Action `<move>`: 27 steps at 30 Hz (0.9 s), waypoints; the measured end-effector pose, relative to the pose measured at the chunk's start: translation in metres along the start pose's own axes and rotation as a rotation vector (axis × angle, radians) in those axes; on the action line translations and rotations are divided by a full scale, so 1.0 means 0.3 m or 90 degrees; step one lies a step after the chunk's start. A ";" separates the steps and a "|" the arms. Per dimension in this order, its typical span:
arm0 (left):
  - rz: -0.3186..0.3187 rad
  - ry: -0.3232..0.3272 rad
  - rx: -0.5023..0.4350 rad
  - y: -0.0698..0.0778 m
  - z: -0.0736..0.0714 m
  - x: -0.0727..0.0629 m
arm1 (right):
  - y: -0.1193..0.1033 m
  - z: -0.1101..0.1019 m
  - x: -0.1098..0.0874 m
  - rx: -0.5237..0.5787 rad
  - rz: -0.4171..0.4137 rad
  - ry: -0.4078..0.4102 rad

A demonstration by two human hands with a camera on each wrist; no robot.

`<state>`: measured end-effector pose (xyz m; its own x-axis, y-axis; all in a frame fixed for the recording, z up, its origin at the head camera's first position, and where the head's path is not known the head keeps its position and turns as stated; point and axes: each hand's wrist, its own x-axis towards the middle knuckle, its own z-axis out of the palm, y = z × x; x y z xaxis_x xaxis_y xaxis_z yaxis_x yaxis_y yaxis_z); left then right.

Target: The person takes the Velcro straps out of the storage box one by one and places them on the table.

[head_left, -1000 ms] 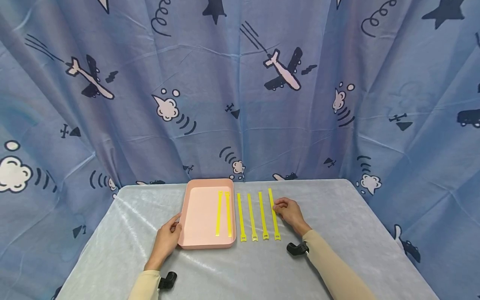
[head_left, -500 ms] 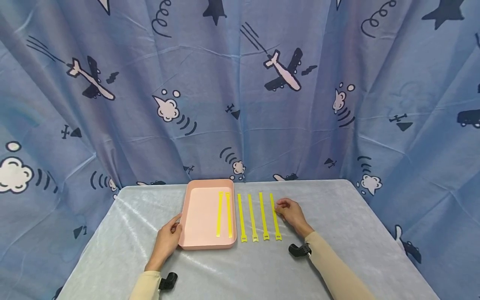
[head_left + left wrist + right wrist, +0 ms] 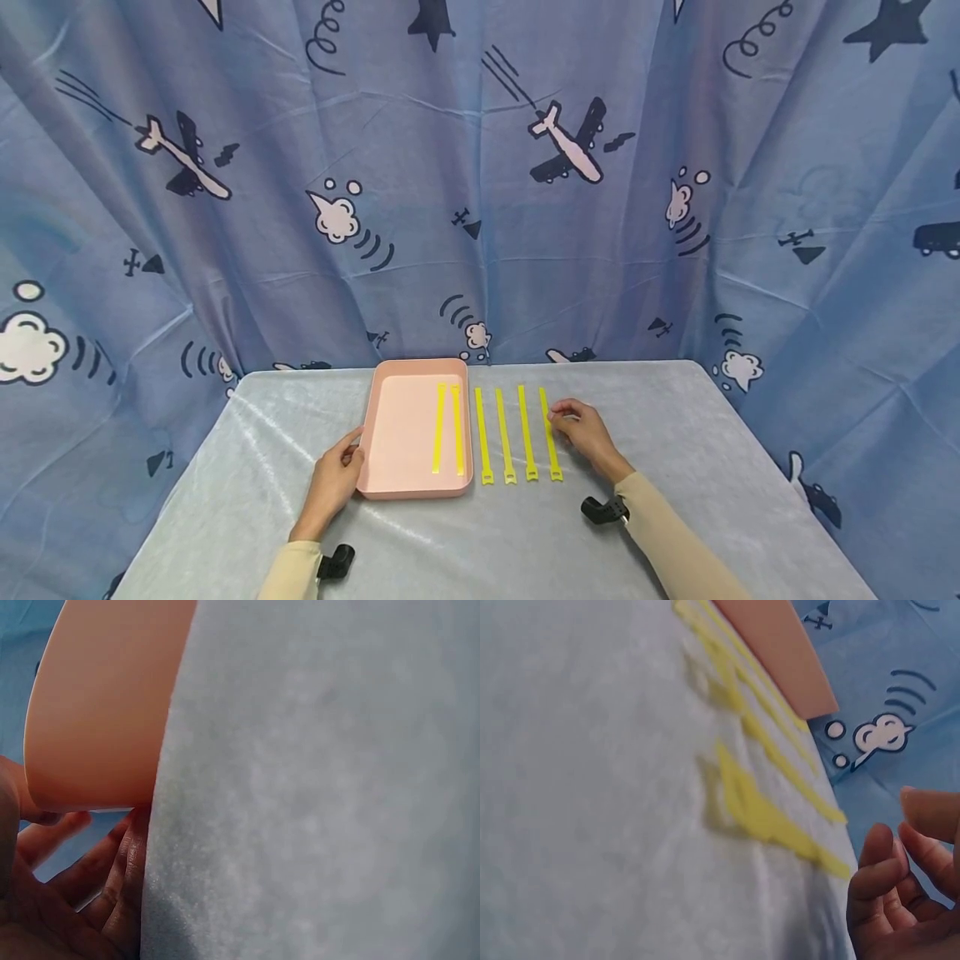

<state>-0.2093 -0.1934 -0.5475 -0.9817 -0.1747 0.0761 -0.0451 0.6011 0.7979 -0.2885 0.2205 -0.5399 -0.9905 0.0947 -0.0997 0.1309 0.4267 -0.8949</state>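
Bright yellow on the straps (image 3: 527,433), pink on the tray (image 3: 397,433), pale grey on the cloth (image 3: 427,546), cream on the sleeves (image 3: 667,533). Blue on the curtain (image 3: 420,150), printed with dark stars (image 3: 432,21), dark and whitish planes (image 3: 567,149), whitish clouds (image 3: 30,346).

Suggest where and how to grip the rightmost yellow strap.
Probably pinch the rightmost yellow strap across its middle, coming from the right: it is long and narrow, another strap lies to its left, and the right hand is alongside.

Yellow straps (image 3: 761,817) blurred in the right wrist view, pink tray (image 3: 787,656) (same view) cut off at top.
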 end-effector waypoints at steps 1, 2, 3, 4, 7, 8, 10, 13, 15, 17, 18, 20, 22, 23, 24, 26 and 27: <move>0.000 -0.001 0.000 0.000 0.001 0.000 | -0.008 -0.001 -0.006 0.002 -0.002 -0.002; 0.000 -0.001 0.000 0.001 0.002 0.001 | -0.017 -0.002 -0.012 0.003 -0.006 -0.003; 0.001 -0.002 -0.001 0.002 0.003 0.001 | -0.024 -0.002 -0.017 0.008 -0.008 -0.004; 0.001 -0.002 -0.001 0.003 0.003 0.000 | -0.031 -0.001 -0.023 0.013 -0.011 -0.004; 0.003 -0.002 -0.002 0.005 0.003 -0.002 | -0.052 0.009 -0.043 0.024 -0.029 -0.011; 0.004 -0.001 -0.003 0.006 0.002 -0.003 | -0.058 0.015 -0.050 0.022 -0.040 -0.016; 0.001 -0.001 -0.005 0.004 0.001 -0.004 | -0.069 0.032 -0.068 0.020 -0.061 -0.030; -0.001 -0.001 -0.004 0.001 -0.003 -0.007 | -0.086 0.061 -0.099 0.012 -0.086 -0.051; 0.002 0.000 -0.005 -0.001 -0.005 -0.007 | -0.100 0.080 -0.115 0.019 -0.097 -0.059; 0.008 -0.001 -0.001 -0.005 -0.005 -0.008 | -0.111 0.097 -0.127 0.025 -0.107 -0.066; 0.009 0.000 -0.001 -0.005 -0.004 -0.007 | -0.116 0.105 -0.131 0.029 -0.114 -0.070; 0.010 0.002 -0.003 -0.004 -0.004 -0.003 | -0.128 0.117 -0.136 0.037 -0.122 -0.078; 0.010 0.004 -0.004 -0.007 -0.002 -0.001 | -0.135 0.130 -0.139 0.040 -0.129 -0.085; 0.008 0.003 -0.006 -0.008 -0.001 -0.001 | -0.137 0.136 -0.142 0.042 -0.132 -0.087; 0.009 0.006 -0.007 -0.008 -0.001 -0.001 | -0.139 0.141 -0.144 0.045 -0.132 -0.088; 0.008 0.007 -0.007 -0.010 0.000 -0.002 | -0.141 0.151 -0.147 0.047 -0.132 -0.087; 0.007 0.007 -0.008 -0.011 0.000 -0.003 | -0.141 0.155 -0.148 0.049 -0.131 -0.088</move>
<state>-0.2083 -0.1952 -0.5501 -0.9800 -0.1763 0.0919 -0.0313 0.5933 0.8043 -0.2520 0.1563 -0.5180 -0.9929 -0.1137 0.0342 -0.0726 0.3537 -0.9325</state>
